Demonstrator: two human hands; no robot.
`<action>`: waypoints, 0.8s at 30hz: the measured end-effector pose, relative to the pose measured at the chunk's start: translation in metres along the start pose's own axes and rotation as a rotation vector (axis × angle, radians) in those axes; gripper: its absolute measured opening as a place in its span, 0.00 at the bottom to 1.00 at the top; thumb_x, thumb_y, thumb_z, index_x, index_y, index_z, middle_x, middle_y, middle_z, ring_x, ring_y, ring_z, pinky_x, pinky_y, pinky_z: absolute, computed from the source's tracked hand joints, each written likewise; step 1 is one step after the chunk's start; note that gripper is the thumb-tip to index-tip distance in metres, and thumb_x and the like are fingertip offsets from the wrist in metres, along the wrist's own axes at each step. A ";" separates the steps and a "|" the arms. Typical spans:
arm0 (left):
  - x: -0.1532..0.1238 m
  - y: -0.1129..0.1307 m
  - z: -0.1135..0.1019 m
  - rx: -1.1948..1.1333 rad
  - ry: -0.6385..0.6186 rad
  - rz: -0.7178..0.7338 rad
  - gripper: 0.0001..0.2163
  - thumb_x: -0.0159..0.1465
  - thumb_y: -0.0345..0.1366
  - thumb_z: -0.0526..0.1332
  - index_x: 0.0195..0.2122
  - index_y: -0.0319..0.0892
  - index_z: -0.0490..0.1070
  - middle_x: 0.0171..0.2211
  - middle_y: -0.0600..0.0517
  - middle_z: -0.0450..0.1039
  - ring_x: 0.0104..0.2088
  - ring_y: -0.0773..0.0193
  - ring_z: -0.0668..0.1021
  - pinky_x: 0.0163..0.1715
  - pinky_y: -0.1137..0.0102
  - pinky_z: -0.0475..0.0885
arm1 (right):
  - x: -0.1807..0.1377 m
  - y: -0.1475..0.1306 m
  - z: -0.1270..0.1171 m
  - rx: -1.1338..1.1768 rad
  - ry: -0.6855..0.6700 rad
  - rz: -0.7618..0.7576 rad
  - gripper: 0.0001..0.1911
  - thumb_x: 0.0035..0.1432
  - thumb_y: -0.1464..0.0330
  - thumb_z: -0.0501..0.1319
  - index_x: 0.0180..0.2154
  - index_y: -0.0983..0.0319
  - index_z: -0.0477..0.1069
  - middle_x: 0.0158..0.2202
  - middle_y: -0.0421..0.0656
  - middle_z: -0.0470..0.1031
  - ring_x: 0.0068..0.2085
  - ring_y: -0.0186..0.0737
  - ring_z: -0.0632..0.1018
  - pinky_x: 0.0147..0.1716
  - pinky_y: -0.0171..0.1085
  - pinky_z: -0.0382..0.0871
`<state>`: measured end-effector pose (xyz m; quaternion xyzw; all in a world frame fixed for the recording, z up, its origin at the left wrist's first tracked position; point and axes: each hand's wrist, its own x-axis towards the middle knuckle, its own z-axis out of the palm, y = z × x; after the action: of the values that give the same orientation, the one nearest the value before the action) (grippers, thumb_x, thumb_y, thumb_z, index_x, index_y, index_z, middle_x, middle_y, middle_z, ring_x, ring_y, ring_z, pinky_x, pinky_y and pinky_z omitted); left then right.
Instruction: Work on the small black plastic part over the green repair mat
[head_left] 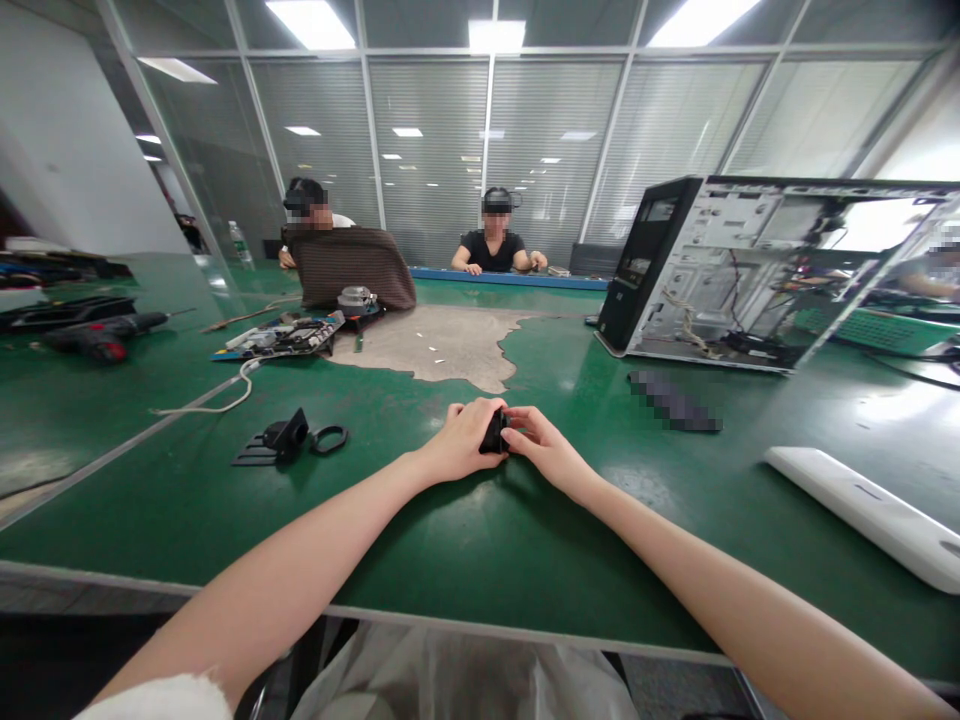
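Note:
Both of my hands meet over the green table, around a small black part whose exact kind I cannot make out. My left hand is wrapped round its left side and top. From the right, the fingers of my right hand pinch its right face. Much of the part is hidden behind my fingers. To the left lie a black plastic bracket with a round opening and flat prongs, and beside it a black ring.
An opened computer case stands at the right. Nearer lie a blurred-out dark object and a white oblong cover. Left are a circuit board, a cable and a power drill. Two people sit across the table.

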<state>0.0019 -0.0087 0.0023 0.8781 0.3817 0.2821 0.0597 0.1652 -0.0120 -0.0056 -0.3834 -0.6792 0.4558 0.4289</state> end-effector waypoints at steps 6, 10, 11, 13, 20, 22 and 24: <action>-0.001 -0.001 0.000 0.004 0.007 0.011 0.26 0.49 0.36 0.60 0.48 0.45 0.50 0.45 0.48 0.61 0.46 0.57 0.65 0.44 0.62 0.55 | -0.003 -0.006 0.000 0.028 -0.060 -0.039 0.13 0.48 0.65 0.59 0.37 0.59 0.60 0.39 0.41 0.66 0.40 0.36 0.71 0.41 0.40 0.66; -0.001 -0.001 0.001 0.010 0.010 0.017 0.27 0.49 0.36 0.60 0.48 0.44 0.50 0.45 0.48 0.61 0.46 0.57 0.65 0.44 0.62 0.55 | -0.005 -0.007 0.001 0.056 -0.054 -0.031 0.11 0.50 0.64 0.57 0.36 0.59 0.58 0.37 0.40 0.67 0.37 0.34 0.72 0.39 0.39 0.67; -0.001 -0.001 0.001 0.014 0.010 0.017 0.27 0.49 0.37 0.60 0.48 0.44 0.50 0.45 0.47 0.61 0.46 0.57 0.65 0.44 0.62 0.55 | -0.004 -0.006 0.001 0.059 -0.045 -0.025 0.11 0.51 0.63 0.56 0.35 0.59 0.58 0.36 0.40 0.67 0.36 0.33 0.72 0.38 0.38 0.67; 0.000 -0.001 0.001 0.020 0.010 0.014 0.27 0.49 0.37 0.60 0.48 0.44 0.50 0.45 0.47 0.61 0.46 0.57 0.65 0.44 0.62 0.56 | -0.002 -0.003 0.001 0.065 -0.028 -0.019 0.10 0.51 0.63 0.56 0.34 0.59 0.58 0.35 0.39 0.67 0.35 0.33 0.72 0.37 0.38 0.67; -0.001 0.000 0.001 0.019 0.016 0.011 0.26 0.50 0.37 0.60 0.48 0.44 0.50 0.45 0.48 0.61 0.46 0.57 0.65 0.43 0.63 0.56 | 0.001 0.003 0.000 -0.026 0.021 0.012 0.14 0.51 0.63 0.56 0.40 0.60 0.59 0.39 0.43 0.66 0.39 0.35 0.71 0.39 0.40 0.67; -0.001 0.000 0.000 0.019 0.014 0.012 0.26 0.50 0.37 0.60 0.48 0.44 0.50 0.45 0.48 0.61 0.46 0.57 0.65 0.43 0.63 0.56 | 0.000 0.001 0.000 -0.046 0.011 -0.001 0.14 0.51 0.63 0.56 0.40 0.60 0.60 0.39 0.43 0.66 0.41 0.37 0.70 0.40 0.41 0.66; -0.001 0.001 0.000 0.016 0.010 0.012 0.26 0.50 0.37 0.60 0.48 0.44 0.50 0.45 0.48 0.61 0.46 0.58 0.65 0.43 0.63 0.56 | -0.001 -0.003 0.000 -0.023 -0.021 -0.018 0.13 0.50 0.64 0.57 0.39 0.60 0.61 0.39 0.43 0.66 0.41 0.37 0.71 0.41 0.40 0.66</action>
<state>0.0014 -0.0099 0.0025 0.8794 0.3791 0.2838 0.0493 0.1655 -0.0140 -0.0030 -0.3776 -0.6922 0.4480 0.4214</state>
